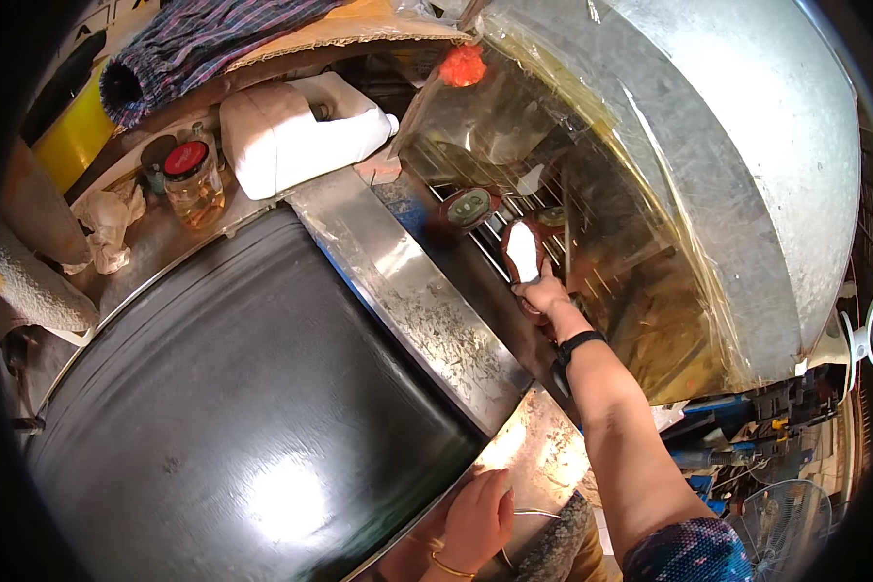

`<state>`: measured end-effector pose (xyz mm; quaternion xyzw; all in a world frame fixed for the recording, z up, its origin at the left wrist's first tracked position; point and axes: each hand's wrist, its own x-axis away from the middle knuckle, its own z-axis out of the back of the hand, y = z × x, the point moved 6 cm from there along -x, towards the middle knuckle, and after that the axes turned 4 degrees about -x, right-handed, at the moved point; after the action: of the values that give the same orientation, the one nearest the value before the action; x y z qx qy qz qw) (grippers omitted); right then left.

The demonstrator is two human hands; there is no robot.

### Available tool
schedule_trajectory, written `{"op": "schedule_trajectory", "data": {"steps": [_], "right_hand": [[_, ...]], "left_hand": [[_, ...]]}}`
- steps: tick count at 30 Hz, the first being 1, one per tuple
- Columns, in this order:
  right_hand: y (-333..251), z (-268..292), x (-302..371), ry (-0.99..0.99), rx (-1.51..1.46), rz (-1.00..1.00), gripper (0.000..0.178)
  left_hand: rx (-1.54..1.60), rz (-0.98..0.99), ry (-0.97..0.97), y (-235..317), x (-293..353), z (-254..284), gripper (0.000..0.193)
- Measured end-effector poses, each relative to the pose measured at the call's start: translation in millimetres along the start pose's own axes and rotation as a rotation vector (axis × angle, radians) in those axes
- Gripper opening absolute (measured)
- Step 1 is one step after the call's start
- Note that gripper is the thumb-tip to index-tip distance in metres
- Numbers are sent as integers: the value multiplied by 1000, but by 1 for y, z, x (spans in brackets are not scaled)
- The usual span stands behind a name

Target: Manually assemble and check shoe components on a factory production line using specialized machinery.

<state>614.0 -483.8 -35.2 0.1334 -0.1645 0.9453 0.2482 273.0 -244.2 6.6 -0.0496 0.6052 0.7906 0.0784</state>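
Note:
My right hand [543,292] reaches to a metal wire rack and grips the near end of a brown shoe [523,252] with a white, sole-shaped face turned up. Beyond it on the rack lies another brown shoe piece [469,208] with a green oval on top; a third is partly hidden behind the held one. A clear, yellowish plastic curtain [640,194] hangs just right of the rack. My left hand [480,519], with a thin bangle at its wrist, is curled closed by the near edge of the black belt [291,388]. Nothing shows in its fingers.
A metal strip [417,301] borders the belt. At the back stand a white jug [281,136] and a red-lidded glass jar [194,184]. Checked cloth [194,48] lies on cardboard. A curved metal hood [747,126] rises at right, with a fan [786,524] below it.

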Motion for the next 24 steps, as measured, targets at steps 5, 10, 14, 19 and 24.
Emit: {"op": "schedule_trajectory", "data": {"steps": [5,10,14,19,24], "right_hand": [[-59,-2,65,230,369,328,85],[-55,-7,90,360,222,826,84],[-85,-31,77,374,1,780,87],[-129,-21,102,-34,-336,573,82],[-47,-8,226,-199,-212,1004,39]], "left_hand": [[-29,22,-34,0,0,4,32],[-17,13,-21,4,0,2,32],[-17,11,-23,3,-4,0,30],[-22,-36,20,0,2,6,28],[-9,45,-92,-6,7,-1,34]]}}
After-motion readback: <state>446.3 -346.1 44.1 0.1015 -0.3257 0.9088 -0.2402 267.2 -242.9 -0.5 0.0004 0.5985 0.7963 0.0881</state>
